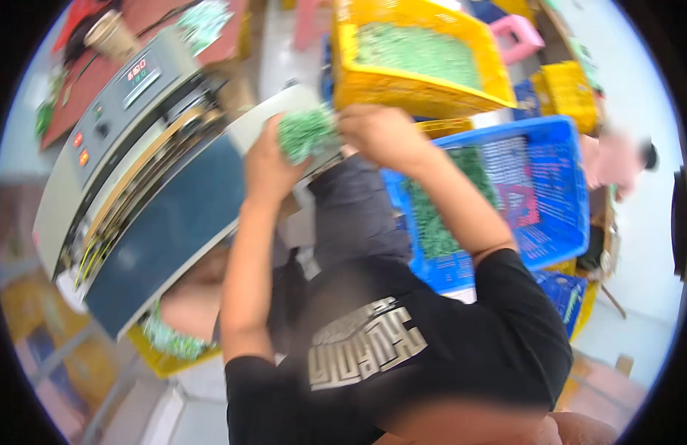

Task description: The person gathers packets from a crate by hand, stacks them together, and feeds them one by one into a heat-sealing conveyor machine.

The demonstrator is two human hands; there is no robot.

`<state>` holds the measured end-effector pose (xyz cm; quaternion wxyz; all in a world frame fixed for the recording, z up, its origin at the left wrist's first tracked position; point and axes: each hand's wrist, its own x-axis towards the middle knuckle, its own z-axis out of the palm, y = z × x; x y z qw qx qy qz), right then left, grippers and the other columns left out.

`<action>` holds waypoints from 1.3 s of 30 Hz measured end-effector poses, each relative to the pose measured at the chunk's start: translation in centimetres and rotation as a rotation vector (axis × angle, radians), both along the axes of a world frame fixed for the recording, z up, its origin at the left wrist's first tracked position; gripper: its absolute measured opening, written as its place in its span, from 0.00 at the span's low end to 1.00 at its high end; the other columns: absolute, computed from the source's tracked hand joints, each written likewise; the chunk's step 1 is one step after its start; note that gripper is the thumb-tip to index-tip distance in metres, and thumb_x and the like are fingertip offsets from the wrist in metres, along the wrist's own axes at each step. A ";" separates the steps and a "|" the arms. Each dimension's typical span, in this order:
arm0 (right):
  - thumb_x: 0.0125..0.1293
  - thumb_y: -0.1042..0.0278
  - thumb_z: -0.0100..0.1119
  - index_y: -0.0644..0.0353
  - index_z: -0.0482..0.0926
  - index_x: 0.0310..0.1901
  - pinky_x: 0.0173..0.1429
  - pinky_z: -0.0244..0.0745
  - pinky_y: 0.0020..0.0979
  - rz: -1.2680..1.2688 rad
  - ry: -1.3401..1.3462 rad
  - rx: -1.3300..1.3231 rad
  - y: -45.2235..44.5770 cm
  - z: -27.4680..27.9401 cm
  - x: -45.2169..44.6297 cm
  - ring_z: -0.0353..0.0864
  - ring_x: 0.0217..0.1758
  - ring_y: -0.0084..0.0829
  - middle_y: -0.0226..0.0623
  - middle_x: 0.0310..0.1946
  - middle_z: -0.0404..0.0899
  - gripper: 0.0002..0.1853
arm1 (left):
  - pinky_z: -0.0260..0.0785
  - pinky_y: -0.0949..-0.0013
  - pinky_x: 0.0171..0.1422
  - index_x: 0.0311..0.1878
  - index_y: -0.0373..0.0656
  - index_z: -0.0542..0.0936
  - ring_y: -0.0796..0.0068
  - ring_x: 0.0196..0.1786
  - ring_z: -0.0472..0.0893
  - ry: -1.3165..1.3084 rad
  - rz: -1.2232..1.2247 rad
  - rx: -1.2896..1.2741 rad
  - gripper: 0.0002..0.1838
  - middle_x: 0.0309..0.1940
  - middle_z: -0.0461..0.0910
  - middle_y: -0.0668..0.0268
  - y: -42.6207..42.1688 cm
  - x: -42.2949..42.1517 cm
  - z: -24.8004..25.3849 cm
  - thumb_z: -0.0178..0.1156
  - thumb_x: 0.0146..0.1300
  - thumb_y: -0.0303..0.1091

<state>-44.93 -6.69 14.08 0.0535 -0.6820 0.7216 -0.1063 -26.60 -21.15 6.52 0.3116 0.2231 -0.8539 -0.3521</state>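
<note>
My left hand is wrapped round a bunch of thin green pieces, too blurred to name more closely. My right hand is at the right side of that bunch, its fingers pinched together. Whatever lies between those fingertips is too small to make out. Both hands are above my lap, beside the end of a grey machine that has a lit display, orange-red buttons and a dark flat belt. Under my right forearm, a blue crate holds more green pieces.
Ahead stands a yellow crate of light green pieces. Another yellow bin with green pieces sits below the belt at left. A reddish table carries a paper cup. A pink stool is at far right.
</note>
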 end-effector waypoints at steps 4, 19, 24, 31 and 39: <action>0.66 0.65 0.63 0.60 0.83 0.41 0.57 0.82 0.42 0.074 0.008 -0.014 0.1 -0.2 -0.1 0.85 0.50 0.44 0.41 0.46 0.84 0.08 | 0.80 0.54 0.56 0.63 0.45 0.74 0.49 0.53 0.86 -0.030 0.019 0.153 0.38 0.47 0.87 0.55 0.6 -0.3 1.3 0.81 0.48 0.32; 0.61 0.69 0.65 0.64 0.80 0.38 0.52 0.81 0.45 0.172 -0.004 -0.107 -1.4 0.1 0.1 0.84 0.46 0.49 0.44 0.44 0.81 0.08 | 0.79 0.49 0.52 0.59 0.47 0.75 0.45 0.49 0.85 0.050 0.024 0.087 0.32 0.46 0.86 0.55 0.0 0.2 1.1 0.79 0.50 0.33; 0.63 0.69 0.65 0.63 0.81 0.42 0.49 0.83 0.40 0.073 0.027 -0.234 -1.1 -1.8 -0.1 0.86 0.45 0.44 0.39 0.48 0.83 0.09 | 0.80 0.51 0.52 0.61 0.47 0.74 0.46 0.50 0.86 0.065 0.011 0.047 0.37 0.45 0.86 0.54 -0.2 0.1 0.6 0.81 0.47 0.33; 0.68 0.67 0.67 0.59 0.81 0.42 0.46 0.83 0.40 0.058 -0.016 -0.281 -0.6 -2.1 -0.8 0.86 0.43 0.41 0.35 0.47 0.83 0.07 | 0.79 0.49 0.53 0.60 0.46 0.74 0.44 0.50 0.85 0.054 0.021 0.062 0.35 0.46 0.86 0.53 -0.1 0.0 0.6 0.79 0.49 0.34; 0.68 0.69 0.68 0.59 0.86 0.42 0.51 0.83 0.36 -0.035 -0.192 -0.361 0.0 -1.3 -0.8 0.87 0.49 0.39 0.34 0.48 0.86 0.05 | 0.79 0.51 0.54 0.62 0.46 0.73 0.45 0.51 0.86 0.055 0.026 0.056 0.37 0.46 0.86 0.52 -0.2 0.0 0.2 0.80 0.48 0.35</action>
